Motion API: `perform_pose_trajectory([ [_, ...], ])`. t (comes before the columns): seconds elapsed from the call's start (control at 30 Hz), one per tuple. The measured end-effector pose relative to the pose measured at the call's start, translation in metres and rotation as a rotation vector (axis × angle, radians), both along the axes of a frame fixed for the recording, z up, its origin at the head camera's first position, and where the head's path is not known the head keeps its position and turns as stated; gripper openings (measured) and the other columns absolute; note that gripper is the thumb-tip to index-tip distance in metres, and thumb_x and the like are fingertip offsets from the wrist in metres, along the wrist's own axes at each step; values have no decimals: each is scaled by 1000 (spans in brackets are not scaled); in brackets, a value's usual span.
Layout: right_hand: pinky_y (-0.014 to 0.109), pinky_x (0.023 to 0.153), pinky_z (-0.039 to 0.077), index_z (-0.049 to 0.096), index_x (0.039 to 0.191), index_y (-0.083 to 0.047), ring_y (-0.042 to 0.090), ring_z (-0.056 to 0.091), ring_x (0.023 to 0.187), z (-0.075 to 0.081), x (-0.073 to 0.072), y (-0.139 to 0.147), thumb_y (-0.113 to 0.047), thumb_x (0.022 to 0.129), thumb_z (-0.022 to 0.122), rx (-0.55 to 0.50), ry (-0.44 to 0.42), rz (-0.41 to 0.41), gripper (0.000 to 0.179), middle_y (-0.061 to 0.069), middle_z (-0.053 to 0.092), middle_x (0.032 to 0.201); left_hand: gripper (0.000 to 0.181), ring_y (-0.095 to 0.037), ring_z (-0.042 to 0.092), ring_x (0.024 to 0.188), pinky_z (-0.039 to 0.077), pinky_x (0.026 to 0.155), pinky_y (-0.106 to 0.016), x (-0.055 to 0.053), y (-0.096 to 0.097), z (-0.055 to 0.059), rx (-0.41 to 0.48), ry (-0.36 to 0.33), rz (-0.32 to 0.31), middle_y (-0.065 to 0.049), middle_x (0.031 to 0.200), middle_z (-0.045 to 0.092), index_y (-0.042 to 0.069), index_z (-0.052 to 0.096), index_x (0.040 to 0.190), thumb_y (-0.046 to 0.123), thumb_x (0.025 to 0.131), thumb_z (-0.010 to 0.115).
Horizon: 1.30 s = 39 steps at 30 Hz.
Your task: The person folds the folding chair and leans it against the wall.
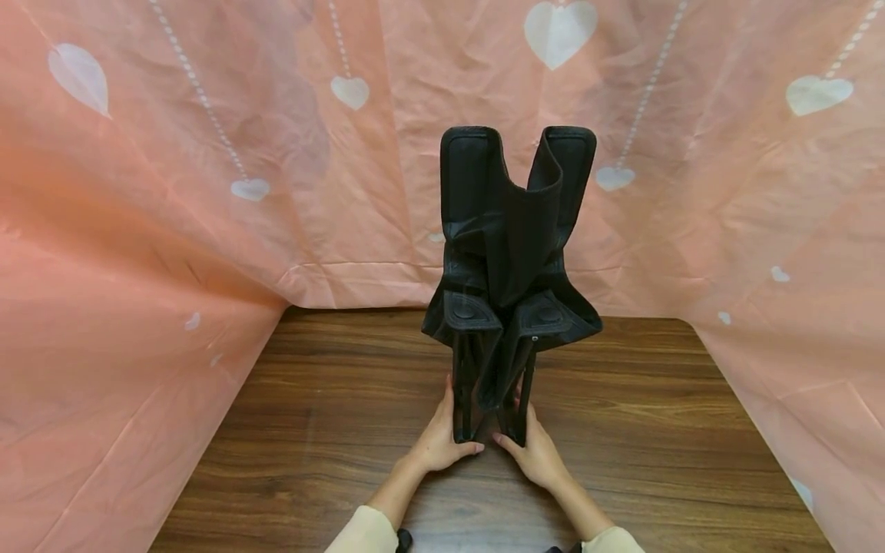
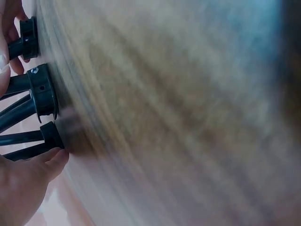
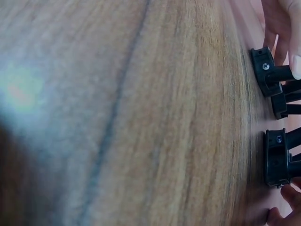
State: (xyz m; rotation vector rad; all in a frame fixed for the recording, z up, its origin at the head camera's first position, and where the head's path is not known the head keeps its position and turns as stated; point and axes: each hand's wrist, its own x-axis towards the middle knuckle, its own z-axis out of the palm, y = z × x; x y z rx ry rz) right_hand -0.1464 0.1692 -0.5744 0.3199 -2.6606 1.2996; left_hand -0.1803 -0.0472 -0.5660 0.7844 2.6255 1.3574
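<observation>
A black folding chair [image 1: 512, 246] stands upright, partly folded, its fabric bunched into two tall flaps above and a sagging fold between its legs. My left hand [image 1: 437, 439] grips the near left leg, thumb across the front and fingers along the outer side. On the opposite side my right hand [image 1: 541, 455] holds the near right leg in the same way. The two thumbs point toward each other. Black plastic feet [image 2: 43, 92] on dark tubes show at the edge of the left wrist view. A screwed foot [image 3: 277, 160] appears low in the right wrist view, right at the wood.
The wooden tabletop [image 1: 332, 430] spreads out beneath the chair and hands. Pink curtain cloth [image 1: 387, 192] with pale hearts hangs behind it and along both sides. Light sleeves cover the forearms, and a dark band [image 1: 404, 540] shows at the left wrist.
</observation>
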Motion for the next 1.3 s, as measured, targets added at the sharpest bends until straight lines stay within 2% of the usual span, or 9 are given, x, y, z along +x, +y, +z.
perform_pose_trajectory([
  [0.17, 64, 101, 42, 19, 153, -5, 48, 46, 130, 2, -4, -2, -28, 87, 73, 13, -4, -26, 89, 30, 41, 147, 128, -38, 19, 148, 28, 116, -56, -7, -2, 3, -34, -20, -8, -20, 162, 1, 10, -25, 151, 28, 80, 80],
  [0.37, 63, 99, 44, 22, 151, -1, 49, 48, 127, 1, -13, -4, -27, 87, 73, 48, 17, -30, 86, 31, 42, 145, 126, -38, 23, 147, 31, 115, -55, -18, -6, 4, -68, -5, -23, -22, 162, 1, 1, -22, 150, 29, 81, 80],
  [0.5, 62, 101, 43, 21, 151, 0, 47, 48, 128, 3, -22, -4, -27, 87, 73, 44, 13, -11, 87, 30, 42, 145, 128, -36, 25, 146, 31, 116, -53, -26, -7, 8, -72, -25, -24, -19, 163, 4, 11, -28, 150, 28, 81, 79],
  [0.63, 62, 104, 41, 18, 152, -3, 47, 46, 130, 6, -31, -4, -29, 88, 71, 31, -34, 8, 87, 29, 41, 147, 129, -36, 28, 145, 33, 116, -52, -32, -8, 13, -98, -74, 3, -19, 162, 9, 23, -34, 147, 31, 83, 78],
  [0.73, 62, 107, 38, 16, 153, -4, 47, 42, 134, 7, -36, -3, -30, 89, 70, 22, -71, 15, 88, 28, 37, 150, 128, -36, 30, 144, 34, 116, -51, -36, -8, 13, -125, -86, 15, -20, 161, 12, 24, -36, 146, 33, 83, 76],
  [0.87, 62, 108, 37, 15, 154, -4, 46, 41, 135, 7, -42, -3, -29, 89, 70, 17, -73, 23, 89, 28, 35, 151, 128, -37, 33, 143, 35, 115, -50, -41, -7, 10, -134, -81, 23, -20, 161, 14, 24, -36, 146, 33, 84, 76],
  [1.07, 62, 106, 38, 17, 153, -3, 47, 43, 133, 8, -52, -3, -27, 89, 70, 22, -58, 16, 87, 30, 39, 148, 123, -39, 36, 141, 36, 114, -51, -48, -6, 10, -141, -67, 40, -23, 159, 19, 17, -30, 149, 32, 85, 74],
  [1.17, 63, 106, 38, 16, 153, -5, 48, 44, 132, 7, -60, -2, -28, 89, 71, 22, -66, 10, 87, 30, 40, 147, 119, -41, 38, 139, 37, 112, -53, -51, -4, 15, -154, -69, 57, -26, 157, 22, 11, -25, 151, 31, 86, 73],
  [1.3, 62, 105, 39, 18, 153, -6, 47, 46, 131, 7, -68, -3, -28, 88, 72, 36, -65, 2, 87, 30, 43, 145, 118, -46, 40, 136, 39, 110, -55, -56, -3, 21, -179, -48, 62, -30, 155, 24, 11, -26, 150, 30, 88, 72],
])
